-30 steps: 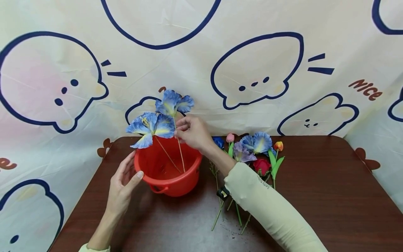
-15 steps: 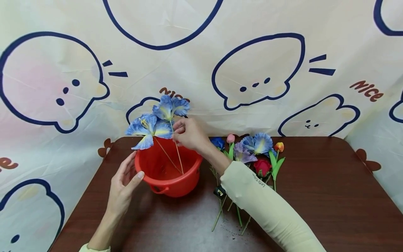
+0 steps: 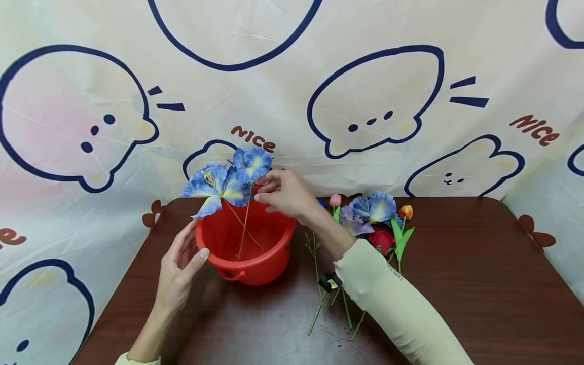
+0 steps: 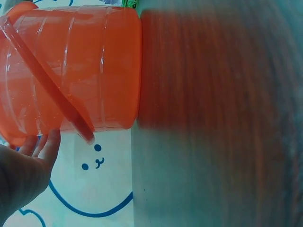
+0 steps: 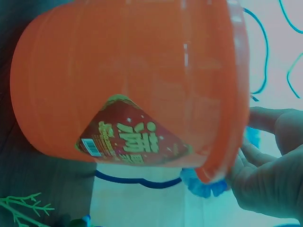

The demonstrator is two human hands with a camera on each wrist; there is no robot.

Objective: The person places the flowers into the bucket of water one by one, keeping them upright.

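Observation:
A red plastic bucket (image 3: 269,266) stands on the table. My left hand (image 3: 175,279) rests against its left side, thumb at the rim and fingers along the outer wall; the left wrist view shows those fingers (image 4: 49,150) straight against it. Two artificial blue flowers with yellow centres lean in the bucket, stems crossing: a left one (image 3: 210,185) and a right one (image 3: 251,165). Above the bucket's right rim, my right hand (image 3: 289,195) is beside the right flower's stem, thumb and fingers apart. Whether a fingertip touches the stem cannot be told.
Right of the bucket lie several artificial flowers: a pink tulip (image 3: 335,199), a purple bloom (image 3: 355,222), a blue bloom (image 3: 380,205), a red rose (image 3: 381,240) and an orange tulip (image 3: 405,211). My right forearm crosses over their stems. A printed cloth (image 3: 365,172) hangs behind the table.
The right blue flower has sunk and turned forward, and its stem's foot has slid left across the bucket. My right hand has loosened from the stem. The left hand stays put.

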